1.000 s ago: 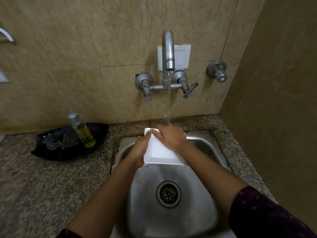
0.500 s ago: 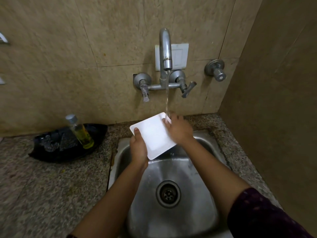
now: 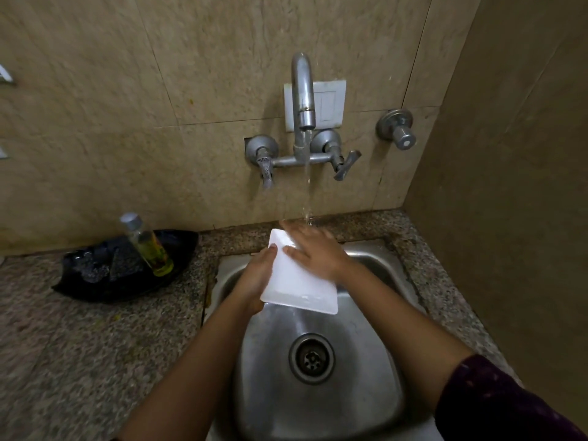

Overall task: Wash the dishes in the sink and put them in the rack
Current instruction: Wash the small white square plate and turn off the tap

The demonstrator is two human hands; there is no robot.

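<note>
Over the sink, a white plate is gripped at its edge by the left hand; the right hand is pressed flat, fingers spread, under running water.

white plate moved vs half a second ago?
Yes. The white plate has dropped lower and toward the drain, away from the tap spout, its far edge now nearer the sink's back rim.

I see the left hand gripping a white square plate by its left edge above the steel sink, the right hand flat on top, under the tap's running water.
</note>
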